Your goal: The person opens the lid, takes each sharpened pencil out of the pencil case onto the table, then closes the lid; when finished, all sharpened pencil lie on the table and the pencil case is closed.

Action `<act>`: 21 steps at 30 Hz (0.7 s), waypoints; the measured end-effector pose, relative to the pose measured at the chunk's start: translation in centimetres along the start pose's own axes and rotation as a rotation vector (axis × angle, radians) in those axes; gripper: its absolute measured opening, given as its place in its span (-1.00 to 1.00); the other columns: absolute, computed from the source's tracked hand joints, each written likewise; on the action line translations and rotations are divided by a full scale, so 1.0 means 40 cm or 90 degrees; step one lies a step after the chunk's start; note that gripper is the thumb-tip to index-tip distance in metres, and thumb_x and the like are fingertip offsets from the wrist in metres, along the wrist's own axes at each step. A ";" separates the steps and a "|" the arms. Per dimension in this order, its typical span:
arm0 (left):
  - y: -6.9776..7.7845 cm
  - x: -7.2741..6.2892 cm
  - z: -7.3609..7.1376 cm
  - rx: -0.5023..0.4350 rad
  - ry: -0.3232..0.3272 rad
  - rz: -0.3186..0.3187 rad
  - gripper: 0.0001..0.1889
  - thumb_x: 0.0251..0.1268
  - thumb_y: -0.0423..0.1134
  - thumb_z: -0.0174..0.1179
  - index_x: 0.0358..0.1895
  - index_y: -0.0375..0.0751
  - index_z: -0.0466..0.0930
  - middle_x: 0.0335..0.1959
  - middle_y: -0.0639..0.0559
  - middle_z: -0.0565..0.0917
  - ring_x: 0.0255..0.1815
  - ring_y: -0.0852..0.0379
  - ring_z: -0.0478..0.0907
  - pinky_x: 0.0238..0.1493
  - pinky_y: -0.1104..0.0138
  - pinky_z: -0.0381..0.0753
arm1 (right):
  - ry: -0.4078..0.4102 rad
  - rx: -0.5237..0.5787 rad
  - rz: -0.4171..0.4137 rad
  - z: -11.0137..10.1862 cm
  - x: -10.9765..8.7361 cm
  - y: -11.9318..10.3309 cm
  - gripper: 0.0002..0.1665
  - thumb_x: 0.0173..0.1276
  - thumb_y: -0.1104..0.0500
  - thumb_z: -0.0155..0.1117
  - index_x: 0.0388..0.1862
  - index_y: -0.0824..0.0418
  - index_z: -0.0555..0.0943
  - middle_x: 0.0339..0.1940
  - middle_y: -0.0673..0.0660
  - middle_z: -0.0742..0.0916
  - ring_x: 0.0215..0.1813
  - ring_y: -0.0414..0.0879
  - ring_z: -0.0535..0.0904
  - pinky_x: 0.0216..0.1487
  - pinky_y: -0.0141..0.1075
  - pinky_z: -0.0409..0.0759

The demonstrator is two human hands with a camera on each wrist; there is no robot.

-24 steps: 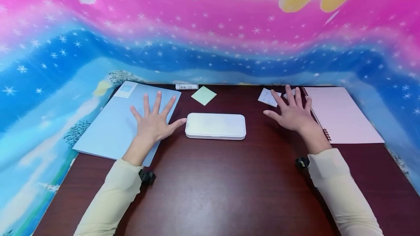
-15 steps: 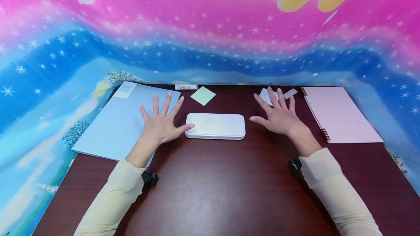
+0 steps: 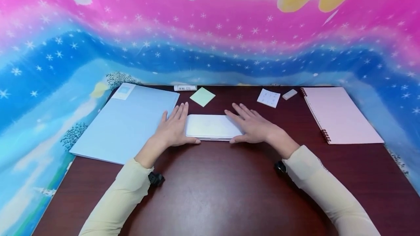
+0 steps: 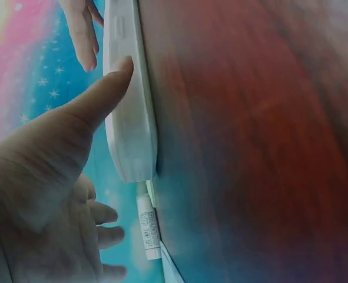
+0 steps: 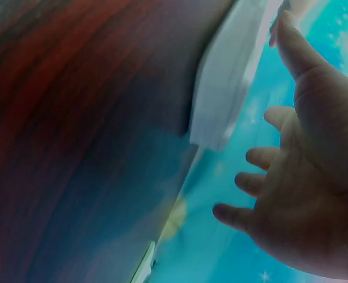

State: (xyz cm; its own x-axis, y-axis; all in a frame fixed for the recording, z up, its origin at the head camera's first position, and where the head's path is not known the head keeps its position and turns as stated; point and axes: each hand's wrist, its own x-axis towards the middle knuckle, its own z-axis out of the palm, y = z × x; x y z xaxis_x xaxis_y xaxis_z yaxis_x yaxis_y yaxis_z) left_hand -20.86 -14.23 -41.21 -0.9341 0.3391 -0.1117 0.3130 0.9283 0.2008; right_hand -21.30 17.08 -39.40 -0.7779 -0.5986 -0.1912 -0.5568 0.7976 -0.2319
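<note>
A flat white pencil case (image 3: 211, 126) with rounded corners lies on the dark wooden table (image 3: 210, 185). At its left end is my left hand (image 3: 172, 128), fingers extended and thumb along the front edge. My right hand (image 3: 256, 128) is at the other end, its fingers spread and covering the right corner from the head camera. In the left wrist view, the left thumb overlaps the front side of the case (image 4: 132, 124); whether it touches cannot be made out. The right wrist view shows relaxed fingers apart from the case (image 5: 226, 82).
A light blue folder (image 3: 121, 119) lies at the left. Along the back are a white tube (image 3: 185, 87), a green paper square (image 3: 202, 97), a white note (image 3: 269, 98) and an eraser (image 3: 290, 94). A pink spiral notebook (image 3: 344, 115) lies at the right, before a patterned cloth (image 3: 210, 57).
Both hands have moved inward to the two ends of the pencil case, and their spread fingers have drawn closer together. The case has stayed in place. The eraser and white note are uncovered.
</note>
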 end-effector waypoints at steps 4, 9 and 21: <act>-0.002 0.005 0.005 -0.032 -0.009 0.012 0.46 -0.07 0.41 0.43 0.65 -0.29 -0.35 0.64 -0.25 0.12 0.64 -0.16 0.10 0.60 -0.19 -0.02 | -0.033 0.012 -0.013 0.011 0.017 -0.012 0.21 0.32 -0.37 0.31 0.71 -0.09 -0.13 0.72 0.21 0.03 0.71 0.18 -0.08 0.58 0.20 0.15; -0.010 0.017 0.006 -0.044 0.005 0.061 0.35 -0.02 0.27 0.49 0.65 -0.29 -0.20 0.49 -0.30 0.39 0.51 -0.18 0.36 0.56 -0.08 0.19 | -0.027 -0.021 -0.005 0.012 0.036 -0.013 0.13 0.30 -0.37 0.33 0.69 -0.11 0.03 0.66 0.20 0.25 0.66 0.14 0.16 0.49 0.15 0.35; -0.040 0.023 0.025 -0.151 0.004 0.085 0.29 0.01 0.17 0.53 0.68 -0.10 -0.19 0.54 -0.26 0.32 0.51 -0.20 0.34 0.44 -0.08 0.40 | 0.040 -0.020 -0.082 0.002 0.063 0.021 0.04 0.16 -0.36 0.46 0.55 -0.02 0.38 0.42 0.13 0.60 0.37 0.05 0.58 0.30 0.01 0.57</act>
State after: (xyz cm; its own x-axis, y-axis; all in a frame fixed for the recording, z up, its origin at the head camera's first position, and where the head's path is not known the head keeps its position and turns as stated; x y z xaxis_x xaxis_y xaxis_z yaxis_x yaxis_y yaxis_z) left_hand -22.04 -15.24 -42.61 -0.8889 0.4538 -0.0629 0.3846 0.8136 0.4361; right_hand -23.71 16.21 -40.17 -0.7157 -0.6911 -0.1008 -0.6613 0.7170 -0.2205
